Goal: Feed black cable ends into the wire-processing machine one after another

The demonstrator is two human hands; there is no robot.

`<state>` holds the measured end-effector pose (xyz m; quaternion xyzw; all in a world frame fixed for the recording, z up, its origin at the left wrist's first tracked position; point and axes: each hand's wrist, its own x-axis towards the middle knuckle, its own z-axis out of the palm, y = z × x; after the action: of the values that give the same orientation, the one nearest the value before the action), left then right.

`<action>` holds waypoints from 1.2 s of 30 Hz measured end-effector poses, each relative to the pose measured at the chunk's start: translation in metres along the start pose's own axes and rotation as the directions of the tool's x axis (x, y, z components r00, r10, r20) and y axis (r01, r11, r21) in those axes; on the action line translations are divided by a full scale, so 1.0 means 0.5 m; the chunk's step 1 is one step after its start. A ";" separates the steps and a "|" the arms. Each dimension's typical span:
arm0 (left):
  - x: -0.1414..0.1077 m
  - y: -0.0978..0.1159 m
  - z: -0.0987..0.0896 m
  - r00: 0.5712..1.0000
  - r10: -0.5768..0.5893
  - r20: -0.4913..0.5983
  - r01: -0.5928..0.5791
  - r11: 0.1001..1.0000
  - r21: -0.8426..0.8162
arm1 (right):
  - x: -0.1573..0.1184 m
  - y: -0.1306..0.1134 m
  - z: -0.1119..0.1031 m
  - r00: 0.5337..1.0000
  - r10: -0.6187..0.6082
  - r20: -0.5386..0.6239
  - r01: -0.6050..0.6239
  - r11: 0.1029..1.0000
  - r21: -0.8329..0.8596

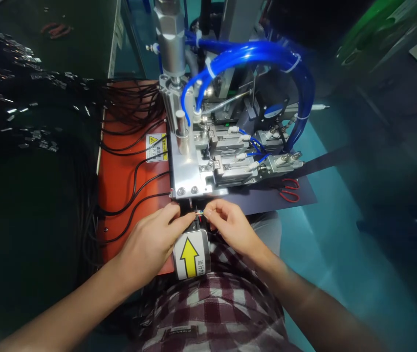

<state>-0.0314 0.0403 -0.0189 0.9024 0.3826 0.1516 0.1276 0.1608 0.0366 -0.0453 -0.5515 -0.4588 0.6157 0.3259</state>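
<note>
Thin coloured wires (200, 213) lie at the front edge of a metal machine (189, 176), between my hands. My right hand (232, 227) pinches their right end between thumb and fingertips. From the other side comes my left hand (151, 239), its fingers curled by the machine's front edge and one digit stretched out to the wires. What lies under its curled fingers is hidden. Just below, a white cover with a yellow arrow (190, 256) sits close to my shirt.
Black cables (135, 183) cross the orange plate (127, 234) on the left and lead to the machine. Blue air hoses (255, 51) arch over it. Red-handled scissors (289, 190) lie on a dark sheet (267, 200) at right. More cables with shiny ends hang at far left.
</note>
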 end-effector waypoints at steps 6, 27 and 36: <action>0.003 -0.001 0.001 1.000 0.002 -0.002 -0.002 1.000 -0.013 | -0.002 0.002 0.000 0.999 -0.033 -0.019 0.032 0.997 -0.065; -0.001 0.001 0.002 0.997 0.007 0.078 -0.014 0.996 0.087 | -0.018 -0.003 0.009 0.970 -0.166 -0.180 0.111 0.953 -0.282; 0.000 0.000 0.005 0.999 0.013 0.045 -0.014 1.000 0.023 | 0.003 0.011 0.015 0.989 0.045 -0.140 -0.051 0.998 -0.041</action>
<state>-0.0304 0.0400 -0.0214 0.9095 0.3754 0.1279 0.1245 0.1539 0.0346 -0.0512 -0.6112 -0.4352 0.5730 0.3296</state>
